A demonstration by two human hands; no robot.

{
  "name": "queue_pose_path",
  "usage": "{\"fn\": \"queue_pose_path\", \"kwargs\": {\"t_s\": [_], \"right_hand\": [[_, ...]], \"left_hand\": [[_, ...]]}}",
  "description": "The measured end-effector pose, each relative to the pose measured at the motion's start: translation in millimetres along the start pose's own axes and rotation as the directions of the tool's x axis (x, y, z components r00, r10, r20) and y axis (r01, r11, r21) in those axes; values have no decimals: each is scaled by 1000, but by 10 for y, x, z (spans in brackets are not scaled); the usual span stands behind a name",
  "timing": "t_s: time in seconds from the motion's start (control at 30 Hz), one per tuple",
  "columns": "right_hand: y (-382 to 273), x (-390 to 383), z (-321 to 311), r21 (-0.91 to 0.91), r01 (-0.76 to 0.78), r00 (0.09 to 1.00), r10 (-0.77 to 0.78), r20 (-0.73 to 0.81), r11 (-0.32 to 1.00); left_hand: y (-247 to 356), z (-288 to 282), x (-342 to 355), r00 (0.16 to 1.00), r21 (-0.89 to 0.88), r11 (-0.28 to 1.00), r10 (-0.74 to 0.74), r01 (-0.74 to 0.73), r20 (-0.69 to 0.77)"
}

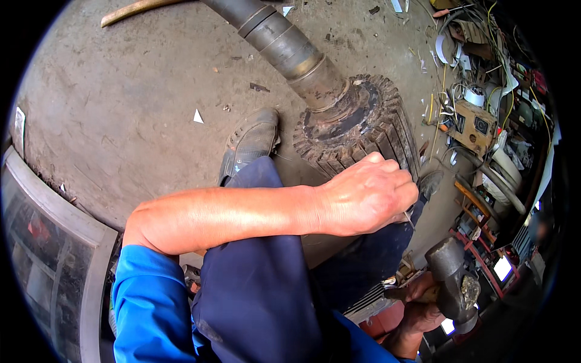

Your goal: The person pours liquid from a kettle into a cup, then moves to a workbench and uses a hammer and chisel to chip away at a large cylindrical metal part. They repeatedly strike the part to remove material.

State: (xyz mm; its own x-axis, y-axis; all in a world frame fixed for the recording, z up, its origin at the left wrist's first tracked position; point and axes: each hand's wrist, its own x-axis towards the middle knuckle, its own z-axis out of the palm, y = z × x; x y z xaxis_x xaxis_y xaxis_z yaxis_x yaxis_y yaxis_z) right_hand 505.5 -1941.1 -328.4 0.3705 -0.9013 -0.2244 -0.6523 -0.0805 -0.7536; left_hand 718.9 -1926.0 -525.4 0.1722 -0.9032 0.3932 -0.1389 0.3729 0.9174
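Observation:
A heavy motor rotor (396, 136) with a slotted, dirt-caked core and a thick stepped shaft (284, 48) lies on the floor before me. My left arm reaches across my knee, and my left hand (369, 196) is closed in a fist against the near side of the slotted core. A thin, narrow piece (410, 221) pokes out below the fist; most of it is hidden by the fingers. At the lower right, my right hand (420, 308) grips the wooden handle of a hammer (451, 272). Its heavy, worn steel head is up, apart from the rotor.
Cables, a cardboard box (474, 127), hoses and scraps crowd the right side. A grey-framed panel (91, 233) stands at the left. A curved wooden handle (136, 9) lies at the far left. My shoe (254, 136) is beside the rotor.

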Motion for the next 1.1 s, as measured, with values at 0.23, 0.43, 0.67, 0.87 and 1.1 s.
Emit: {"fn": "queue_pose_path", "kwargs": {"t_s": [0.23,0.43,0.67,0.87,1.1], "right_hand": [[-67,86,158,-110,22,989,-6,149,994],[-84,27,186,-305,7,991,34,129,952],[-46,-21,147,-451,88,986,-14,165,888],[10,-99,187,-462,105,984,-27,174,881],[2,-189,128,-367,12,992,36,124,930]], "left_hand": [[-37,16,-37,1000,4,1000,27,-27,1],[-84,17,-52,999,-41,998,40,-40,-3],[-91,17,-89,998,-74,996,41,-44,-41],[-146,30,-87,994,-103,990,91,-98,-67],[-77,28,-77,986,-116,984,122,-136,-118]]}}
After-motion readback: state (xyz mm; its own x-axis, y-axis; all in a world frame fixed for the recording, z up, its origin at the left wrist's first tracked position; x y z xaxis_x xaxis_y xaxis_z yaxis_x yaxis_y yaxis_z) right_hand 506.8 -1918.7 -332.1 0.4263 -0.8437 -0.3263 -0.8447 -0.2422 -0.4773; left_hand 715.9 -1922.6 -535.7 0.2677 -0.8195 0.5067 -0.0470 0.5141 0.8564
